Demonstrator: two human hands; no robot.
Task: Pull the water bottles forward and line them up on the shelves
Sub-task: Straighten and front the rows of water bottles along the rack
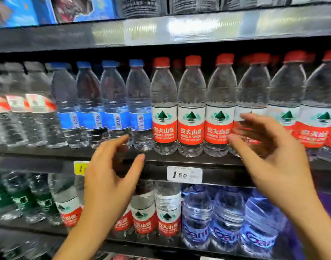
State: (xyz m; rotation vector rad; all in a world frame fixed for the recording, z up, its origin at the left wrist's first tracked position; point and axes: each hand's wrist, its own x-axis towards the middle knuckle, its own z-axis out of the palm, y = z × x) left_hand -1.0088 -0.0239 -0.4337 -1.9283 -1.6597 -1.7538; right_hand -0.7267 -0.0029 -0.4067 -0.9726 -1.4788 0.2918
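Observation:
On the middle shelf (179,160) stands a row of red-capped water bottles (191,109) with red and white labels, all close to the front edge. To their left stand blue-capped bottles (115,102) with blue labels. My right hand (269,152) hovers with spread fingers in front of one red-capped bottle (252,87) and hides its label; I cannot tell whether it touches the bottle. My left hand (112,177) is raised, fingers relaxed and apart, in front of the shelf edge just below the blue-capped bottles. It holds nothing.
Grey-capped bottles (33,106) stand at the far left of the middle shelf. The lower shelf holds green-labelled bottles (20,199), red-labelled bottles (167,211) and purple-tinted bottles (226,218). A white price tag (184,174) and a yellow tag (80,167) sit on the shelf edge. Blue boxes (24,10) sit above.

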